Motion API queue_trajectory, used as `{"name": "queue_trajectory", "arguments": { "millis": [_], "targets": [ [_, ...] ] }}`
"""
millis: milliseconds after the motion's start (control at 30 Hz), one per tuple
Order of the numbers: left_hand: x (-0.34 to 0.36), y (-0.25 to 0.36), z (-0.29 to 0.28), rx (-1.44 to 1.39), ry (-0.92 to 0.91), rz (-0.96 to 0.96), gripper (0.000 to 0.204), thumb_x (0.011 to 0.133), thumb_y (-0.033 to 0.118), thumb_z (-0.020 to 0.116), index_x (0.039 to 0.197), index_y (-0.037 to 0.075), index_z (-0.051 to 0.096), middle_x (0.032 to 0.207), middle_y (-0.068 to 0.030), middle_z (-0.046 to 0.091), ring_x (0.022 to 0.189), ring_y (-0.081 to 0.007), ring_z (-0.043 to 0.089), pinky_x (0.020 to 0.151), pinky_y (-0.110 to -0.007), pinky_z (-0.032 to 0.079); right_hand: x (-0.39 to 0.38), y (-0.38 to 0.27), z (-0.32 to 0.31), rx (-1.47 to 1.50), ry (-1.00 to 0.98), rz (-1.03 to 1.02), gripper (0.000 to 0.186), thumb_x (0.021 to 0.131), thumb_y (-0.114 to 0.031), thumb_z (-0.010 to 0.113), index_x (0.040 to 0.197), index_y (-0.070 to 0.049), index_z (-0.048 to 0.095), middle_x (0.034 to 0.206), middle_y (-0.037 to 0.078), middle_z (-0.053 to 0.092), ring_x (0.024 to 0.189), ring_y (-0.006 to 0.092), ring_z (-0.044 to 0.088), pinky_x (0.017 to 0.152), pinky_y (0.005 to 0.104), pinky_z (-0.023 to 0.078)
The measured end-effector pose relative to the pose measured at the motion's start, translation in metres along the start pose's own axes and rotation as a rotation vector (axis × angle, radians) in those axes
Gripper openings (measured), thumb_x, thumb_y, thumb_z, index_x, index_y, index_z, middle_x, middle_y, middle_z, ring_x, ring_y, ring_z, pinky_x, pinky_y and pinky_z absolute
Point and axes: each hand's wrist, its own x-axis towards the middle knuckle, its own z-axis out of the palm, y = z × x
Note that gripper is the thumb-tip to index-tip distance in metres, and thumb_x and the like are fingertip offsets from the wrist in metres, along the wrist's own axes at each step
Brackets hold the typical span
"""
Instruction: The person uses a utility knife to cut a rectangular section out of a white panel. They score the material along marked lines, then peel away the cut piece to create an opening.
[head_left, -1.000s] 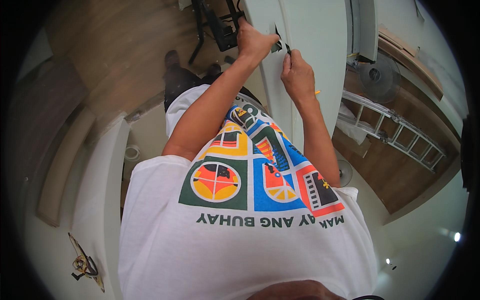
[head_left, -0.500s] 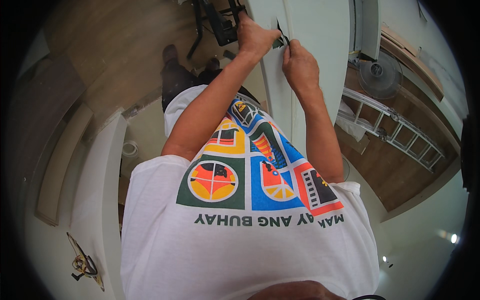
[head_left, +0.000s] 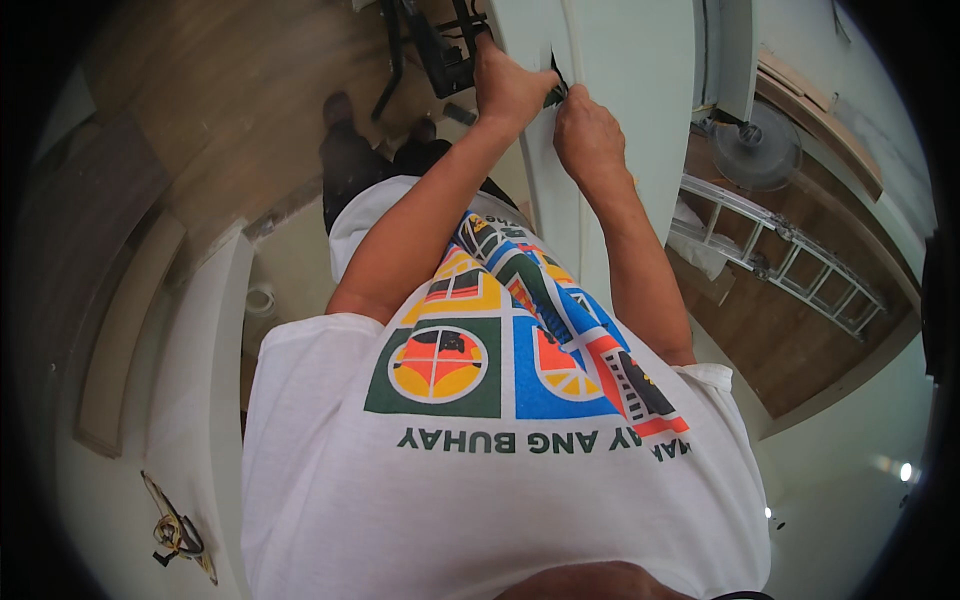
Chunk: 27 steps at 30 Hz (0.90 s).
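Note:
A pale, smooth panel (head_left: 640, 60) rises in front of me, with a small dark cutout (head_left: 557, 78) in its face. My left hand (head_left: 508, 92) lies across the panel's left edge. Its thumb reaches to the cutout, and its fingers curl round the far side, partly hidden. Close by on the right, my right hand (head_left: 590, 138) is closed at the lower end of the cutout. Its fingertips are pressed together by the opening, where a thin dark thing shows. Whether they pinch it I cannot make out.
A black metal frame (head_left: 430, 50) stands beyond my left hand. To the right are a grey fan (head_left: 757, 150), an aluminium ladder (head_left: 780, 240) and stacked boards (head_left: 820, 125). Bundled wires (head_left: 178, 530) hang from the wall at lower left. A white roll (head_left: 261, 298) lies on the floor.
My right hand has moved a little left and down, closer to the left thumb. The left hand stays nearly where it was, and less of the dark cutout shows.

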Motion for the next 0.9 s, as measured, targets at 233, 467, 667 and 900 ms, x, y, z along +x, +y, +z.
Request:
{"name": "queue_trajectory", "arguments": {
  "millis": [233, 467, 667, 900],
  "targets": [
    [0.009, -0.011, 0.008, 0.04, -0.019, 0.025, 0.084, 0.063, 0.016, 0.088, 0.13, -0.006, 0.043, 0.124, -0.0281, 0.058, 0.118, -0.0422, 0.061, 0.103, -0.047, 0.053, 0.016, 0.017, -0.008, -0.02, -0.039, -0.114, 0.016, 0.102, -0.016, 0.051, 0.101, 0.0, 0.055, 0.088, 0.026, 0.072, 0.085, 0.049, 0.07, 0.077, 0.06, 0.054],
    [0.007, -0.016, 0.007, -0.012, -0.076, -0.027, 0.088, 0.062, 0.017, 0.089, 0.133, -0.006, 0.04, 0.126, -0.0285, 0.054, 0.12, -0.043, 0.058, 0.105, -0.046, 0.051, -0.014, 0.007, -0.003, 0.155, 0.107, 0.007, 0.018, 0.104, -0.018, 0.054, 0.095, -0.003, 0.055, 0.083, 0.024, 0.07, 0.08, 0.0459, 0.069, 0.071, 0.0558, 0.054],
    [0.003, -0.014, 0.009, -0.014, -0.04, -0.02, 0.086, 0.063, 0.016, 0.088, 0.132, -0.006, 0.04, 0.124, -0.0279, 0.055, 0.119, -0.0425, 0.059, 0.104, -0.047, 0.052, -0.023, 0.016, -0.011, 0.245, 0.144, -0.068, 0.021, 0.105, -0.019, 0.057, 0.095, 0.0, 0.057, 0.078, 0.026, 0.066, 0.075, 0.0487, 0.066, 0.068, 0.055, 0.051],
    [0.001, -0.006, 0.004, -0.029, -0.052, -0.065, 0.086, 0.064, 0.015, 0.087, 0.132, -0.007, 0.039, 0.123, -0.0279, 0.055, 0.118, -0.042, 0.059, 0.104, -0.047, 0.052, -0.012, 0.018, -0.003, 0.164, 0.158, -0.112, 0.018, 0.102, -0.018, 0.058, 0.096, -0.001, 0.059, 0.08, 0.026, 0.067, 0.077, 0.0487, 0.066, 0.069, 0.0555, 0.052]
  ]
}}
